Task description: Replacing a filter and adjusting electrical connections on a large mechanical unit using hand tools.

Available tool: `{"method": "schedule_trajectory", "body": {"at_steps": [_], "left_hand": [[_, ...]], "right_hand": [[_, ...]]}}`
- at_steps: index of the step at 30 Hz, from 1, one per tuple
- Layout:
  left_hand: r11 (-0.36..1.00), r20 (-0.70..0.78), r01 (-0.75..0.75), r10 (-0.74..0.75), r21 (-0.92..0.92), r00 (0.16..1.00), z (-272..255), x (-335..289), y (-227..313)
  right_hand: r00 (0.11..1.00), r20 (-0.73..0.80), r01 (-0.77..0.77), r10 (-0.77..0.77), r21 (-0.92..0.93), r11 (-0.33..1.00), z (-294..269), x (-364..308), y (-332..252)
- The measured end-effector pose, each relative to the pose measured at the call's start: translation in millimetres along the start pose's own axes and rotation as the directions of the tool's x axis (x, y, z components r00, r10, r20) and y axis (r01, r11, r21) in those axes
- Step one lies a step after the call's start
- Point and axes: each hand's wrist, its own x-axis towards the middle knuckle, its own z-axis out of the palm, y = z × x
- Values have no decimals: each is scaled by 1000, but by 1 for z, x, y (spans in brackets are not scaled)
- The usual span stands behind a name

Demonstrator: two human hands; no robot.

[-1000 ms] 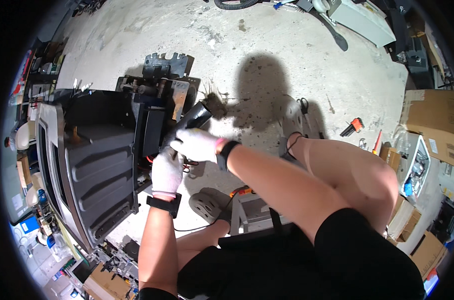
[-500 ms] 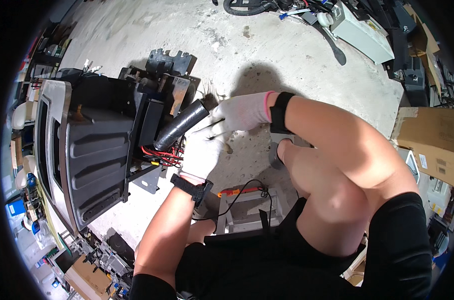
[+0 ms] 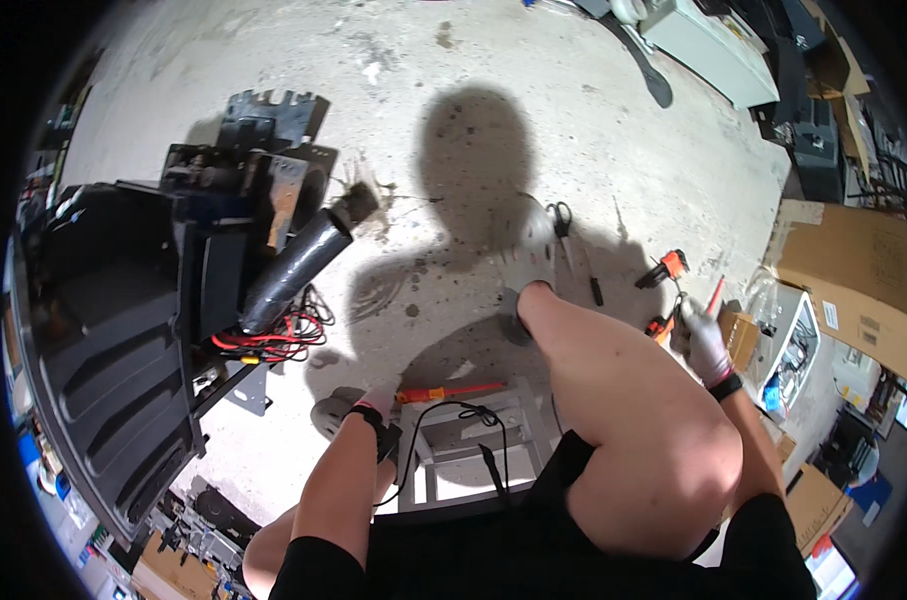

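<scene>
My right hand (image 3: 703, 345), in a white glove, reaches down to the floor on the right. Its fingers are bent among hand tools: an orange-and-black tool (image 3: 658, 329) and a thin red rod (image 3: 716, 295). Whether it grips one of them cannot be made out. My left hand (image 3: 377, 400), also gloved, is low beside my left foot, with its fingers mostly hidden. Close to it, a red-and-yellow screwdriver (image 3: 423, 395) lies along the grey stool frame (image 3: 463, 432). To the left, a shiny black cylinder (image 3: 298, 270) leans against a dark machine, untouched.
A large black ribbed housing (image 3: 103, 370) stands at the left, with red and black cables (image 3: 288, 335) beside it. Black-handled scissors (image 3: 561, 218) and another orange-and-black tool (image 3: 663, 268) lie on the floor. Cardboard boxes (image 3: 843, 275) stand at the right.
Both hands have left the black cylinder. My right hand has swung far right to the floor tools; my left hand has dropped toward my left foot. The view has shifted right.
</scene>
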Motion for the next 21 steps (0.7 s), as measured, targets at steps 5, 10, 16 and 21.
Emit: {"method": "schedule_trajectory", "body": {"at_steps": [5,10,16,21], "left_hand": [[542,35,336,-490,-770,871,-35,3,32],[698,-206,160,-409,-698,889,-87,-19,123],[180,-389,-387,26,-904,921,-154,-119,233],[133,-572,-649,364,-749,735,-200,-253,304]], "right_hand": [[950,-167,-252,265,98,963,-70,-28,107],[896,-328,-243,300,205,948,-102,-19,185],[862,-389,-206,326,320,925,-93,-21,187],[825,-458,-108,331,447,888,-112,-1,220]]}}
